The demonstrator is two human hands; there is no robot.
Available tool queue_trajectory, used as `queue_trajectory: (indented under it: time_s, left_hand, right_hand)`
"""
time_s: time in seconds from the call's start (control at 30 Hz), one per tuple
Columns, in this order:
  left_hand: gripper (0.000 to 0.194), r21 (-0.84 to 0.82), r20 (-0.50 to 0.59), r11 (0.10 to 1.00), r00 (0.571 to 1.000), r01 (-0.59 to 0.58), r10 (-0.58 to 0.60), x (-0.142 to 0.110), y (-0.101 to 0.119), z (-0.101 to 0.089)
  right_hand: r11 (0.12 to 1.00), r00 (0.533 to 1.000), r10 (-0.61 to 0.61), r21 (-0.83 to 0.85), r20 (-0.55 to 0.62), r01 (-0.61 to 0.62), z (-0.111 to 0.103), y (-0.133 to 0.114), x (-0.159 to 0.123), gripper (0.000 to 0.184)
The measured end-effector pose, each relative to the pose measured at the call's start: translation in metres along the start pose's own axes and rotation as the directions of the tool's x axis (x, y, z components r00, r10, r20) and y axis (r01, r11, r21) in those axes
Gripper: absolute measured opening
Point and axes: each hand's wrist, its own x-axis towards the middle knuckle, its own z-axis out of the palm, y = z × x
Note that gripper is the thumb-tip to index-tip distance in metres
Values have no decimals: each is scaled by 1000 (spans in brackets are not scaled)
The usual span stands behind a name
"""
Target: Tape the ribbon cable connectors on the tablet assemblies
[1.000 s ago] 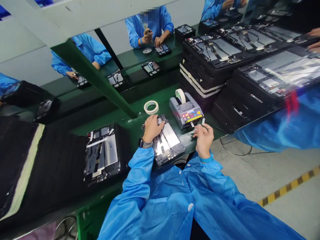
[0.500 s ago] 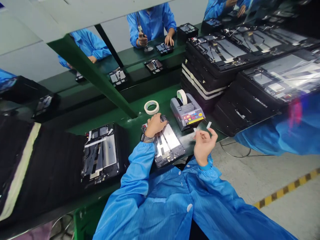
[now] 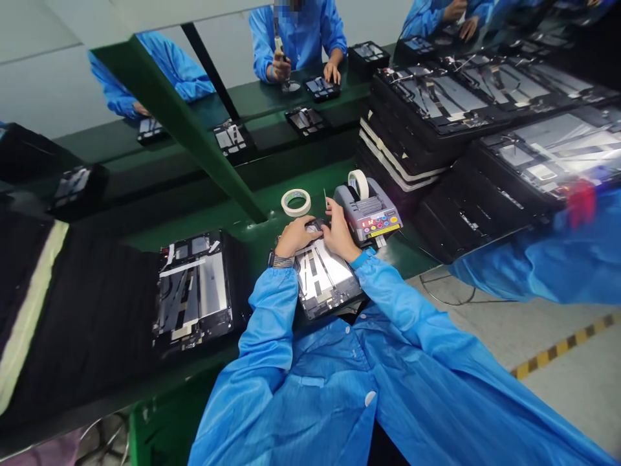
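- The tablet panel [image 3: 324, 275] lay before you, near the tape dispenser [image 3: 372, 213].
- Your left hand [image 3: 294, 238] rested unclenched on its far end.
- Your right hand [image 3: 341, 235], close beside, bore a tape strip [image 3: 325, 197]; whether pinched, I couldn't tell.

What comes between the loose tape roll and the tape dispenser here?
In the head view, part of the right hand, holding a thin pale strip, comes between the roll and the dispenser.
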Motion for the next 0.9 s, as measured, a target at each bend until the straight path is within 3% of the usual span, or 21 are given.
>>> queue_trajectory:
  time_s: [0.1, 0.2, 0.37, 0.6, 0.7, 0.9]
  left_hand:
    - [57, 2, 4, 999, 999, -35, 35, -5, -3, -2]
    - [57, -12, 31, 998, 998, -61, 61, -13, -14, -5]
    - [62, -18, 36, 998, 998, -57, 57, -30, -28, -9]
    - [58, -29, 38, 999, 998, -40, 41, -34, -24, -9]
    - [56, -24, 38, 1000, 999, -14, 15, -32, -22, -10]
    - [52, -16, 45, 1000, 999, 5, -4, -35, -18, -13]
  right_hand:
    - [968, 979, 201, 153, 19, -201, 7, 15, -4, 79]
    - [933, 964, 264, 244, 35, -264, 17, 12, -17, 80]
    - [918, 960, 262, 283, 93, -278, 23, 1, -29, 91]
    - [907, 943, 255, 287, 214, -310, 15, 18, -18, 101]
    - [916, 949, 248, 271, 196, -295, 15, 18, -16, 98]
    - [960, 989, 149, 238, 8, -147, -5, -9, -19, 72]
